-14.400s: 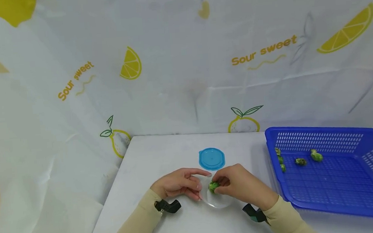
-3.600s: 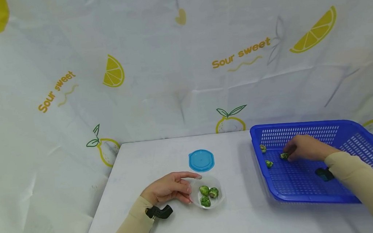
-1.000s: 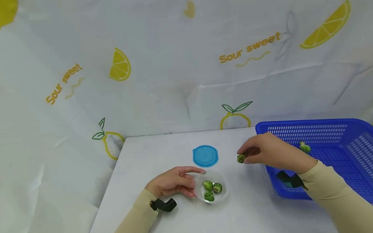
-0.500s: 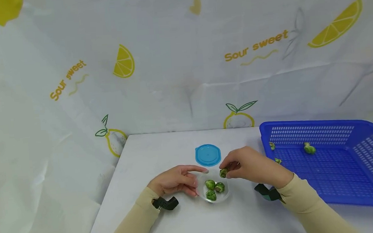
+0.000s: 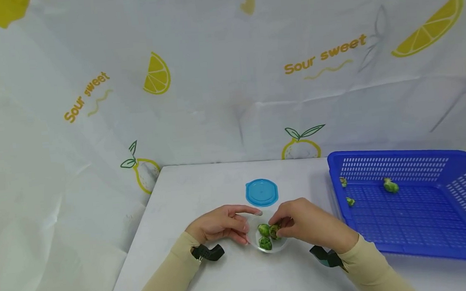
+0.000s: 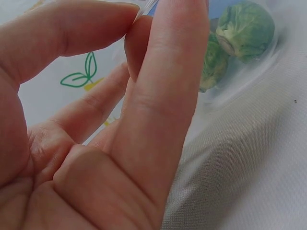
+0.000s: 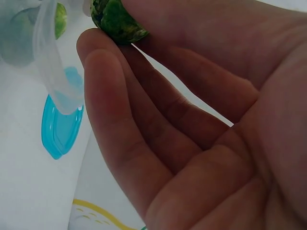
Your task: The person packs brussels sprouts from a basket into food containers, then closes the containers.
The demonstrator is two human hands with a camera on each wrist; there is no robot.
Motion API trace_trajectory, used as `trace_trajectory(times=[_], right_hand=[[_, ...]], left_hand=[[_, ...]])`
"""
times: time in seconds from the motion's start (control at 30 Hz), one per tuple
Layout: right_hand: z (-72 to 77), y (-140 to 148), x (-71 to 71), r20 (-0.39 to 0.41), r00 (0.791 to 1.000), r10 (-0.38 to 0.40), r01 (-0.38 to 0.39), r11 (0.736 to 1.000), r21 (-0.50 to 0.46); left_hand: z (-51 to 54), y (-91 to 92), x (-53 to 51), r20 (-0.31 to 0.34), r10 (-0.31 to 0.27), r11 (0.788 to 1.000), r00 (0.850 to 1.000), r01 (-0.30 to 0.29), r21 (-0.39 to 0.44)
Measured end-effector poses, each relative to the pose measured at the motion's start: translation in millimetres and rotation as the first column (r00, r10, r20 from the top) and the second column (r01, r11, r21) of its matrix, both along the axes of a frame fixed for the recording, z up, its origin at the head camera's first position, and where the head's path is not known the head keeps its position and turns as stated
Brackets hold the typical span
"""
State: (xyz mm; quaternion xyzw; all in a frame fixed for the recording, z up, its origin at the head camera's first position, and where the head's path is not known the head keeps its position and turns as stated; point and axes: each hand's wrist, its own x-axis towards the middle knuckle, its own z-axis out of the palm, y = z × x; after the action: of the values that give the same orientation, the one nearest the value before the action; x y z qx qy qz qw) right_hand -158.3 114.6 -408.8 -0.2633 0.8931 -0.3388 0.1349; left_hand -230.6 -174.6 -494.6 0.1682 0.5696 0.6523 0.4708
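Note:
A clear round bowl (image 5: 274, 248) stands on the white table with green sprouts (image 5: 265, 243) in it. My left hand (image 5: 220, 225) grips the bowl's left rim between fingers and thumb; in the left wrist view the hand (image 6: 120, 105) covers part of the bowl, and sprouts (image 6: 245, 29) show through its wall. Over the bowl's right side my right hand (image 5: 311, 224) pinches a dark green sprout (image 7: 115, 21), seen best in the right wrist view. The fingers partly hide that sprout in the head view.
Behind the bowl a blue lid (image 5: 262, 192) lies flat on the table. At the right stands a blue basket (image 5: 422, 254) with a few sprouts (image 5: 391, 185) near its back and left side. A lemon-print cloth (image 5: 211, 74) hangs behind the table.
My right hand took a sprout out of the basket and carried it left to the bowl, lowering it in the last half second. My left hand has stayed at the bowl.

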Motion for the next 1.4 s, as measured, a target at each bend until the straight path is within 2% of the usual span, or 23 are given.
trace_trajectory(times=[0.17, 0.57, 0.83, 1.1, 1.4], right_hand=[[-5.3, -1, 1.7, -0.012, 1.000, 0.012, -0.012, 1.000, 0.007], [-5.9, -4, 4.7, -0.060, 0.998, 0.038, -0.036, 0.999, 0.022], [-8.0, -8, 6.9, -0.047, 0.998, 0.037, -0.035, 0.998, 0.042], [-9.1, -10, 6.4, -0.072, 0.996, 0.043, -0.038, 0.997, 0.064], [-10.3, -11, 6.3, -0.064, 0.997, 0.045, -0.039, 0.995, 0.094]], left_hand=[[0.4, 1.1, 0.2, 0.002, 0.001, 1.000, 1.000, -0.001, 0.004], [0.7, -0.1, -1.3, -0.004, -0.001, 1.000, 1.000, 0.001, 0.000], [-0.1, -2.0, 1.9, 0.016, 0.002, 1.000, 1.000, -0.002, 0.009], [-1.7, -1.6, -0.3, -0.001, 0.001, 1.000, 1.000, -0.001, 0.009], [-1.3, -0.7, -0.7, 0.002, -0.001, 1.000, 1.000, 0.001, 0.006]])
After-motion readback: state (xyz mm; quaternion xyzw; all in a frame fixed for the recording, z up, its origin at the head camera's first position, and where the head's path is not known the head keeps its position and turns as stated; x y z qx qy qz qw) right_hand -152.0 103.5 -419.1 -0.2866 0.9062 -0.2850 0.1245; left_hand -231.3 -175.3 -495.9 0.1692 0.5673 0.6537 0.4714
